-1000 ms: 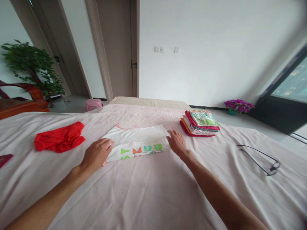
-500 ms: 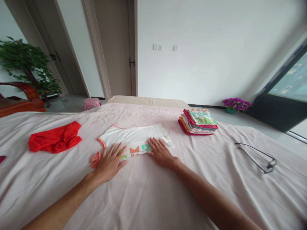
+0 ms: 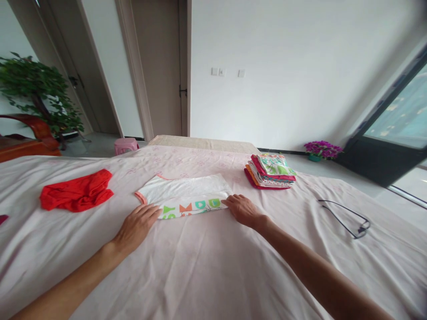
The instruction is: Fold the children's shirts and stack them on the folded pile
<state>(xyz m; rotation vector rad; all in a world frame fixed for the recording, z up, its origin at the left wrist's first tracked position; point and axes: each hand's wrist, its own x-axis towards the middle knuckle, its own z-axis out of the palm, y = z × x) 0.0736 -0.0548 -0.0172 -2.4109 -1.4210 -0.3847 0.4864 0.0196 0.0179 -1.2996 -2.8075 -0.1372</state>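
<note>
A folded white garment (image 3: 183, 198) with coloured letters and orange trim lies on the pale pink bed sheet (image 3: 207, 266). My left hand (image 3: 136, 227) rests flat at its near left corner, fingers stretched and touching the cloth. At the garment's near right end lies my right hand (image 3: 243, 210), fingers flat on the edge. Neither hand grips anything.
A crumpled red garment (image 3: 76, 195) lies to the left. A stack of folded colourful clothes (image 3: 269, 171) sits at the right rear. A dark wire hanger (image 3: 347, 218) lies at the right. Beyond the bed are a pink stool (image 3: 125, 144), a green plant (image 3: 36, 89) and purple flowers (image 3: 322, 149).
Both hands slid outward from the middle of the garment's near edge to its left and right ends. The orange sleeve that stuck out at the left is now tucked away.
</note>
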